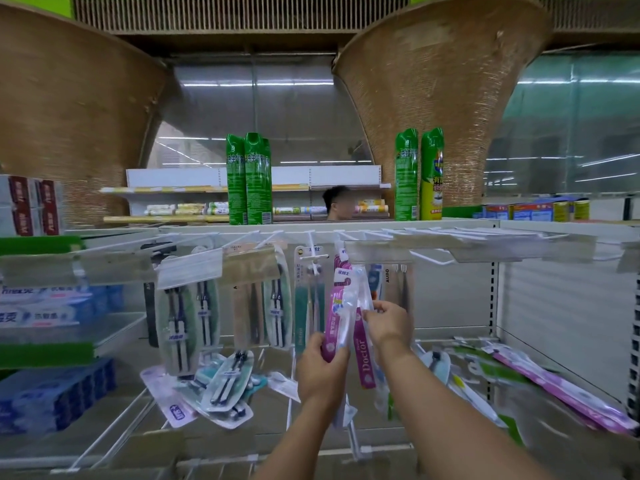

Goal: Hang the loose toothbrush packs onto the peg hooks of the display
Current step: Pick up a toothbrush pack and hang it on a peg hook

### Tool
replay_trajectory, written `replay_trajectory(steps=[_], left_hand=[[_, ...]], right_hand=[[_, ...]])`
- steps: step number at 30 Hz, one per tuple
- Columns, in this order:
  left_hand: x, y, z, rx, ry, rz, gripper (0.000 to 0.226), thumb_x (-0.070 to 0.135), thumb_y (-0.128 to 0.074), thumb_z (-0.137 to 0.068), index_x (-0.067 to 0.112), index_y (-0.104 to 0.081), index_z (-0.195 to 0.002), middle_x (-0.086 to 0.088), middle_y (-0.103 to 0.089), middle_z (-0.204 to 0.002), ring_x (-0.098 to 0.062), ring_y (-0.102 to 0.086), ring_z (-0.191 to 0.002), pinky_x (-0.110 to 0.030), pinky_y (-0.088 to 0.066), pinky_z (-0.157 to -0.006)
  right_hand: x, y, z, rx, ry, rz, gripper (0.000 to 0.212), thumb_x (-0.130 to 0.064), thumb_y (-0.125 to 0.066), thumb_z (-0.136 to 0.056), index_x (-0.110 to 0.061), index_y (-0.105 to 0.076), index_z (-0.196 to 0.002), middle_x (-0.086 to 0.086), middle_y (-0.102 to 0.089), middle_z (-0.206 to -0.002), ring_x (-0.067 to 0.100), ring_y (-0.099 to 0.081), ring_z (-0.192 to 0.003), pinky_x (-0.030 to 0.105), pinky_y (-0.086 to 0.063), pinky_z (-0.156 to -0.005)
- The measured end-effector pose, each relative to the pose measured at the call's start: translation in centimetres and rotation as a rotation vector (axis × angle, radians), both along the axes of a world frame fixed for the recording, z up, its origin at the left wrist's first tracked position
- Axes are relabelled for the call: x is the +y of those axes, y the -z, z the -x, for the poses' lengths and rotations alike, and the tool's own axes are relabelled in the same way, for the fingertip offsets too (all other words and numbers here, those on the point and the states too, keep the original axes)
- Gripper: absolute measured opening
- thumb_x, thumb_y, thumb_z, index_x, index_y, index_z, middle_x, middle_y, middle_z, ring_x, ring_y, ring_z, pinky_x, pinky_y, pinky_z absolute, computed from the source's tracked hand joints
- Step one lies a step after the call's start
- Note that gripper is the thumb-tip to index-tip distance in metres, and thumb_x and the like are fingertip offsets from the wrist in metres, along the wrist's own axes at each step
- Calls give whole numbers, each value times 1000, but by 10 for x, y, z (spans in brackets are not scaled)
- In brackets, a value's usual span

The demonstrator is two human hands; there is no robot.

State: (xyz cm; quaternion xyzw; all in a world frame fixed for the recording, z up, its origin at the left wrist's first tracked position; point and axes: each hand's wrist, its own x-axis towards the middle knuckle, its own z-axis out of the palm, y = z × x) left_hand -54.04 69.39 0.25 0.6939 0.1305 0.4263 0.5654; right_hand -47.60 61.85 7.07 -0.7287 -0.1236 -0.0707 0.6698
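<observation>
Facing the display, I see peg hooks along its top. Loose packs lie low left. My left hand clasps the pink toothbrush pack centre; my right hand pinches its upper edge.

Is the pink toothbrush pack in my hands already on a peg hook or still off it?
Cannot tell. The left hand grips the pink pack low down, the right hand pinches beside it, but its top overlaps hanging packs.

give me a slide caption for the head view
Both hands, left hand and right hand, hold pink toothbrush packs at a peg hook, loose packs lying below.
</observation>
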Motion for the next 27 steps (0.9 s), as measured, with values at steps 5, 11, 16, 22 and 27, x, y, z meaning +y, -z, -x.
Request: replay_trajectory(steps=[5, 11, 16, 22, 27], left_hand=[[7, 2, -12, 7, 42, -21, 42, 48, -55, -60, 10, -59, -80, -2, -56, -63, -14, -50, -59, -39, -49, -61], [-4, -5, -19, -16, 184, 14, 11, 21, -65, -76, 16, -63, -85, -2, -68, -74, -8, -58, -67, -31, -52, -67], [-10, -22, -26, 22, 246, -61, 17, 26, -60, -73, 12, -61, -83, -7, -65, -74, -13, -55, -69, -38, -50, -67], [-5, -45, -35, 22, 275, 53, 28, 13, -54, -83, 17, -58, -110, -14, -63, -91, -19, -55, -75, -38, -48, -71], [-1, -54, -39, 28, 166, -73, 50, -9, -46, -81, 21, -55, -121, -13, -63, -96, -18, -57, -79, -34, -53, -78]], right_hand=[[9, 4, -1, 10, 41, 21, 10, -11, -55, -90, -11, -66, -90, 3, -63, -82, 19, -54, -73, 22, -40, -65], [14, 17, 17, -236, 221, -109, 6, -18, -52, -93, -17, -54, -87, -1, -58, -77, 12, -50, -65, 14, -30, -51], [8, 11, 7, -255, 315, -151, 4, -14, -57, -90, -16, -58, -92, -4, -59, -75, 16, -54, -70, 24, -33, -56], [10, -2, -1, -268, 221, -111, 11, -6, -53, -91, -16, -53, -94, -1, -56, -82, 17, -53, -76, 24, -36, -67], [14, -3, -15, -231, 133, -111, 19, 3, -50, -88, -16, -49, -90, -1, -55, -79, 20, -54, -80, 34, -46, -78]])
